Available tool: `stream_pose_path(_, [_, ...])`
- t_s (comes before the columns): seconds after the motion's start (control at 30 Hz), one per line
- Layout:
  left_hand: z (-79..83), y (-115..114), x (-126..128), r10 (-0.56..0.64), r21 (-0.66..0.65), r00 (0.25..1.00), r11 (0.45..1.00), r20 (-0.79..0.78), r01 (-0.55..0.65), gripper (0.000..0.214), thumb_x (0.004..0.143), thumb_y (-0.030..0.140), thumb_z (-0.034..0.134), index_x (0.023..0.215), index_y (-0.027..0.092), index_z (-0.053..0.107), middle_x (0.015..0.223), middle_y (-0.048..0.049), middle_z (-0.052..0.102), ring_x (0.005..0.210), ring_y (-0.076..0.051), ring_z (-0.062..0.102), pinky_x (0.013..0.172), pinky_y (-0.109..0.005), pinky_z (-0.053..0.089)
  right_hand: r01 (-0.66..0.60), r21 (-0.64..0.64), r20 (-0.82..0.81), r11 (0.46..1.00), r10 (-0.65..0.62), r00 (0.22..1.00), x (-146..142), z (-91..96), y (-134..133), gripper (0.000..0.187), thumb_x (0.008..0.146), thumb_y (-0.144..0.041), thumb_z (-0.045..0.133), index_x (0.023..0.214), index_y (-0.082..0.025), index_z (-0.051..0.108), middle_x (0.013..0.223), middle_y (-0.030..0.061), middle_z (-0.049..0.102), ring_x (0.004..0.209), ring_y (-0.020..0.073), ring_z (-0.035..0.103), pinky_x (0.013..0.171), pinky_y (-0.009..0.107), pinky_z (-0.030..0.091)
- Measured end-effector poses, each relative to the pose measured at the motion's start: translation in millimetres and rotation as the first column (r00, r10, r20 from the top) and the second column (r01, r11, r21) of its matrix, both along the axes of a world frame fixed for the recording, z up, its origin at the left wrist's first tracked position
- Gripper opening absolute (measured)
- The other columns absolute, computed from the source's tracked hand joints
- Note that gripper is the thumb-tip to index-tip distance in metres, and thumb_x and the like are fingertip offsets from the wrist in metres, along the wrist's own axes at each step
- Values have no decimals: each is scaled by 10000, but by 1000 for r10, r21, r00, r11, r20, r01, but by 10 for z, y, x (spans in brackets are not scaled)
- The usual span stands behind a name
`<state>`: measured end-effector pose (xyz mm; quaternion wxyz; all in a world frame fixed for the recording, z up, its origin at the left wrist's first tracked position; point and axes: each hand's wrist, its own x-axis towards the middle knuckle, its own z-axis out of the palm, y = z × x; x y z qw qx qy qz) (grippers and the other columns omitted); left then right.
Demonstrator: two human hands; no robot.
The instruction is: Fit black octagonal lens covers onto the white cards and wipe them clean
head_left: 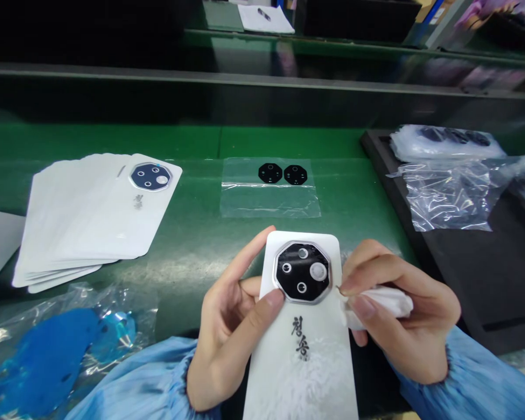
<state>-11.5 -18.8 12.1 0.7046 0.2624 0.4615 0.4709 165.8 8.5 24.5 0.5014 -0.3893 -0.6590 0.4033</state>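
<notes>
A white phone back cover (306, 344) with dark lettering is held upright by my left hand (231, 326), its thumb on the front by the camera module. The module (301, 272) is a black octagon with several round lens rings and a silver rim. My right hand (398, 309) pinches a crumpled white cloth or tissue (378, 306) at the cover's right edge, close to the module. Something small and thin shows at the fingertips; I cannot make out what it is. Beyond the cover, two black octagonal pieces (282, 174) lie on a clear plastic bag (269, 201).
At the left lies a fanned stack of similar white covers (83, 210). Below it, a clear bag holds blue film pieces (56, 350). A black tray (472, 274) at the right carries clear plastic bags (450, 192). Paper with a pen (266, 18) and another person's sleeve (485, 9) are at the back.
</notes>
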Motion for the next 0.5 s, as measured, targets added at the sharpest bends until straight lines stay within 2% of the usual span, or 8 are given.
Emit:
stream_pose_path(0.23, [31,17,7,10,-42,1000,999,7,-9,657,824,288,669,1420,316,394,593,17,648,412,-95,543,408,-158,392,-13,-51,-51,999,10,999,-9,-11,3,177,788,-57,612,867,-203,672,748,6,580,558,107,575,415,244,430])
stream_pose_path(0.5, [37,24,-2,-8,-56,1000,998,-4,8,660,827,288,668,1422,334,386,568,28,630,398,-90,523,403,-158,369,-1,-27,-33,1000,0,999,-7,-3,8,175,781,-48,610,854,-194,670,738,5,574,581,112,575,463,255,458])
